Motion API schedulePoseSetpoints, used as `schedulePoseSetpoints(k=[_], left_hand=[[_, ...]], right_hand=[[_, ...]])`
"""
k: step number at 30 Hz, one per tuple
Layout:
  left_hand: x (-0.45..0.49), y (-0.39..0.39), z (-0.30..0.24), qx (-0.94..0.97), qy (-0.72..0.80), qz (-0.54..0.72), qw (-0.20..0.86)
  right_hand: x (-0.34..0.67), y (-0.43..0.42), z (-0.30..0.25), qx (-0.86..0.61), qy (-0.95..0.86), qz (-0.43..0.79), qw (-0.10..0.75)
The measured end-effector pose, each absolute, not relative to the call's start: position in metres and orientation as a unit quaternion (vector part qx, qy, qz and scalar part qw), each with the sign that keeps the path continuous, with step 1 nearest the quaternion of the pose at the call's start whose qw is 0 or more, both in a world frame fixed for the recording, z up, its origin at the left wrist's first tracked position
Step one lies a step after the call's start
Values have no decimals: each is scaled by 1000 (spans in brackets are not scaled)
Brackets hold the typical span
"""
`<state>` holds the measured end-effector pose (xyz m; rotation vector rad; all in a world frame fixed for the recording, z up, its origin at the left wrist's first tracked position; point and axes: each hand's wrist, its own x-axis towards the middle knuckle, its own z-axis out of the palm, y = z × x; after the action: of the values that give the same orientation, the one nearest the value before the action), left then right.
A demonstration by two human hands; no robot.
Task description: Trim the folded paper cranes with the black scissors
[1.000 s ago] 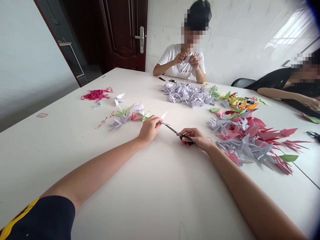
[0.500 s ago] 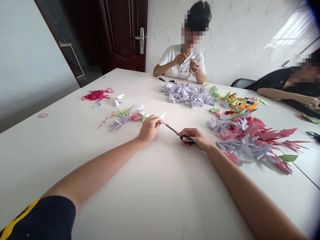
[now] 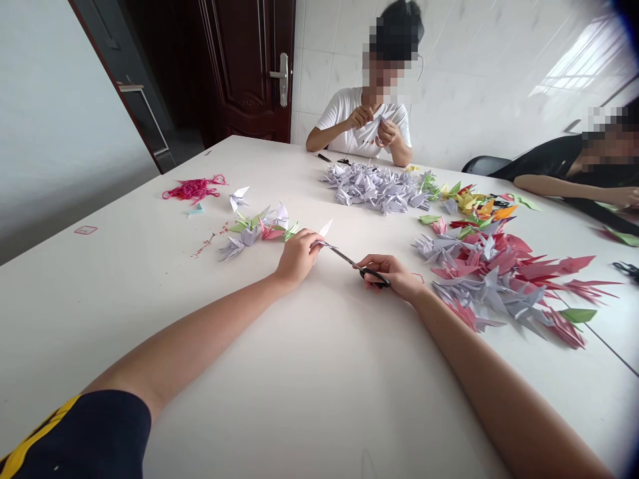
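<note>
No readable text, labels, brands or numbers in view. A small pink-outlined rectangular label [image 3: 86, 229] lies on the white surface [image 3: 124, 293] at the left, but it is too small and blurred to read. The white T-shirt [image 3: 344, 110] on the person across the surface has a small dark print [image 3: 367, 141] on its chest, partly hidden by that person's hands and illegible. The black-handled scissors [image 3: 373, 276] show no legible marking.

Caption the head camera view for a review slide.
Right hand holds black-handled scissors to white folded paper in the left hand.
</note>
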<state>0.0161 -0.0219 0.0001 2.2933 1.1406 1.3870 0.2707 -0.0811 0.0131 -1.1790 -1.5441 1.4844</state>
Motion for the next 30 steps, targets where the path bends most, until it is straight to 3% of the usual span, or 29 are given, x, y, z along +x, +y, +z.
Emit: schedulePoseSetpoints(k=[30], left_hand=[[16,-23,1,783,379,482,99]], right_hand=[[269,-81,11,-462,-590,563,349]])
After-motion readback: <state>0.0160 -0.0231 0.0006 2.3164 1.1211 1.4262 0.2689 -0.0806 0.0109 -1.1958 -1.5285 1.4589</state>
